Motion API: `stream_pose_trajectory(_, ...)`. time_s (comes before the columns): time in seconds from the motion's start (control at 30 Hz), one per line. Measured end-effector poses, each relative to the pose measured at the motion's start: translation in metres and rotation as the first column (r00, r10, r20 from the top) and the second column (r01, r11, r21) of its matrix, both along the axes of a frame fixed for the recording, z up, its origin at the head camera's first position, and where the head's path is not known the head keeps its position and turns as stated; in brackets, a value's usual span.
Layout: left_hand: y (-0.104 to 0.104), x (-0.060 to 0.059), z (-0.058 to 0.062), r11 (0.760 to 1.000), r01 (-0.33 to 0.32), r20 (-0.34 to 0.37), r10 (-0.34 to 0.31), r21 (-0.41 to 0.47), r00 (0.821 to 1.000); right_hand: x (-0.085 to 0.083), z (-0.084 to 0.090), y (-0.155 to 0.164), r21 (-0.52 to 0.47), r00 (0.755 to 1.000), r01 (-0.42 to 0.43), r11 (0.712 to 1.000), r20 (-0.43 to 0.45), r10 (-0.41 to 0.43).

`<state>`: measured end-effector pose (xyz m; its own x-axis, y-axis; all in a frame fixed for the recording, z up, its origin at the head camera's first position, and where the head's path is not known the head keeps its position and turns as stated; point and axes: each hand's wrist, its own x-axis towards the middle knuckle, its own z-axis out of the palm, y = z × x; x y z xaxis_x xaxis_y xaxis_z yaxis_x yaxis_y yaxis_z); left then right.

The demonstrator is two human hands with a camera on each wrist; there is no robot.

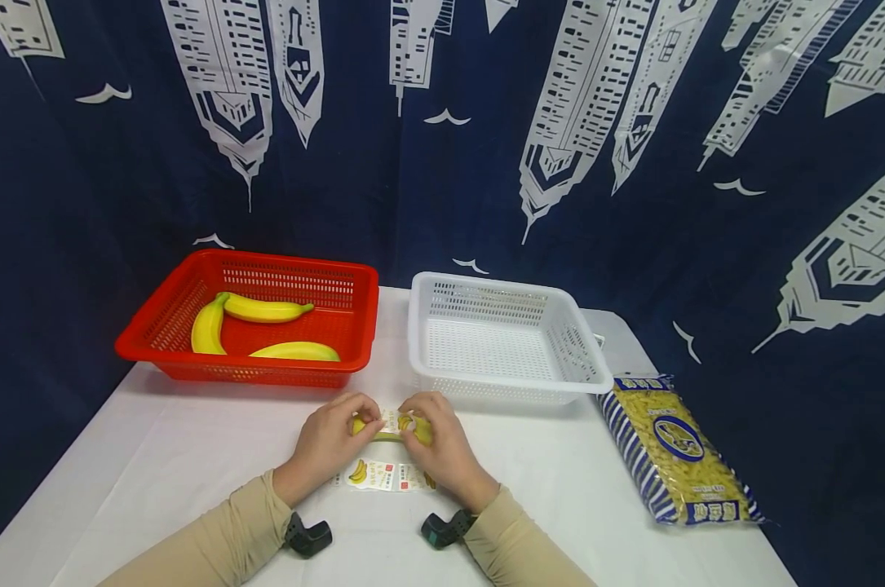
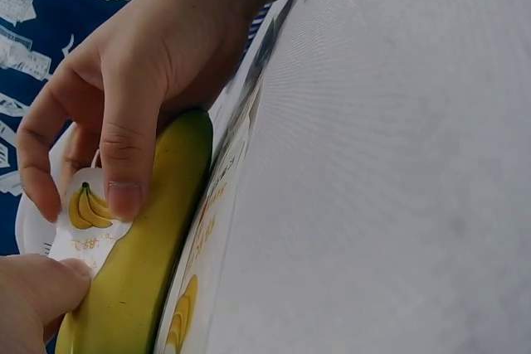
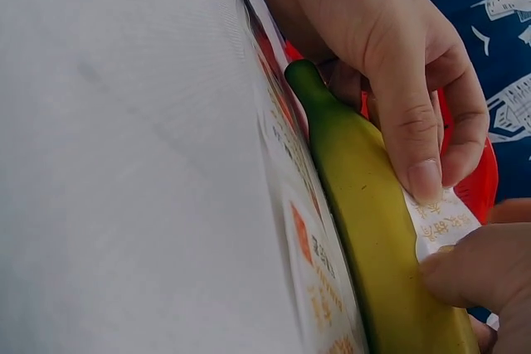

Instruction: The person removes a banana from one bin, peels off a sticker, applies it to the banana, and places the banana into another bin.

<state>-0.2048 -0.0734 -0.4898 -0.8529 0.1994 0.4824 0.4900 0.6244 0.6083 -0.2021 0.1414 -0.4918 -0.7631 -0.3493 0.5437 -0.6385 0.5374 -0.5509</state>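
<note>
A yellow banana [image 1: 388, 437] with greenish ends lies crosswise on the table between the two hands. Against its upper side is a white sticker [image 2: 87, 205] printed with a bunch of bananas and lettering. The left hand [image 1: 337, 434] pinches one end of the sticker with thumb and index finger, close to the banana's stem end. At the opposite end the right hand [image 1: 442, 444] pinches the sticker's picture part, its thumb beside the peel. Just in front of the banana lies a strip of similar banana stickers [image 1: 372, 474], partly covered by the right hand.
Behind the left hand stands a red basket [image 1: 247, 371] with three bananas [image 1: 266, 310] in it. A white basket [image 1: 511, 385] is at back right. Farther right lies a clear-and-blue bag of pasta [image 1: 677, 452]. A dark printed curtain [image 1: 369, 187] hangs behind the table.
</note>
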Motion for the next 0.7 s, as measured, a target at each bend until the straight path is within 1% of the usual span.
stream_pose_trajectory(0.1,-0.0003,0.0005,-0.0005,1.0,0.005,-0.009,-0.005,-0.01,1.0,0.0,-0.0003,0.0006,0.014,1.0,-0.024,1.0,-0.01,0.025)
stream_pose_trajectory(0.23,-0.0009,0.0007,-0.0018,1.0,0.015,-0.03,-0.016,-0.016,0.999,-0.0006,-0.001,0.0012,0.032,0.999,-0.033,0.999,-0.027,0.034)
stream_pose_trajectory(0.5,-0.0029,0.001,-0.0047,0.998,0.049,-0.125,-0.054,-0.043,0.991,-0.0023,-0.0035,0.0014,0.06,0.994,-0.006,0.998,-0.107,0.013)
stream_pose_trajectory(0.7,-0.0032,0.0012,-0.0054,0.996,0.045,-0.196,-0.06,-0.079,0.979,-0.002,-0.0037,0.0006,0.059,0.992,-0.003,0.998,-0.125,0.011)
